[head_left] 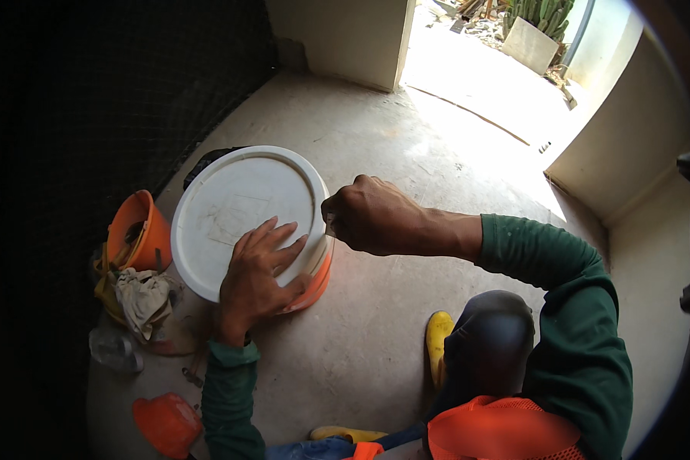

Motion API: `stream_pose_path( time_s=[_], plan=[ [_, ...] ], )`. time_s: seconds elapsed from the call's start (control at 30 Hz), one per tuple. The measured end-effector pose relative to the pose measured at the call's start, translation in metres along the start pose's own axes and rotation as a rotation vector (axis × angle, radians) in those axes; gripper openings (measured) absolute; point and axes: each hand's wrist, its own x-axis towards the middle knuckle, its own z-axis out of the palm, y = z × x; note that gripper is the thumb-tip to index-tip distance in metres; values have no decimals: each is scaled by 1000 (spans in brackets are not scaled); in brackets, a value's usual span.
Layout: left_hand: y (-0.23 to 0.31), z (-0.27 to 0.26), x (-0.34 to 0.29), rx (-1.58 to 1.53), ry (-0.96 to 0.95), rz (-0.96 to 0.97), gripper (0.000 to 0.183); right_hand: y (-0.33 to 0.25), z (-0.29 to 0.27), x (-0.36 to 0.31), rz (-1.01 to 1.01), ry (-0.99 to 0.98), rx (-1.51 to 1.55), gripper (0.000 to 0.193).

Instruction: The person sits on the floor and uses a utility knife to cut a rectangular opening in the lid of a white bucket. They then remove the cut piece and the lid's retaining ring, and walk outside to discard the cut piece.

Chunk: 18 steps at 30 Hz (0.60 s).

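Observation:
A round white lid (238, 207) sits on an orange bucket (314, 290), whose side shows below the rim. My left hand (261, 272) lies spread over the lid's near right part, fingers apart and pressing on its surface. At the lid's right edge my right hand (360, 215) is closed in a fist, knuckles up. Something small and pale shows under its fingers against the rim, too hidden to name. Green sleeves cover both my forearms.
Left of the bucket stand an orange pail (139, 234), a crumpled pale cloth (142, 299) and a clear plastic container (115, 351). An orange bowl-shaped thing (167, 424) lies nearer me. My yellow boot (438, 345) rests on the concrete floor. A bright doorway opens far right.

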Motion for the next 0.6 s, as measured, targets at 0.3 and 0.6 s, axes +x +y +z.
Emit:
stream_pose_path(
  time_s=[0.3, 0.6],
  plan=[
    [0, -3, 2, -27, -22, 2, 62, 1, 2, 2, 21, -19, -75, 15],
    [-1, -3, 1, -22, -8, 3, 67, 3, -2, -7, 93, -66, -74, 15]
  ],
)
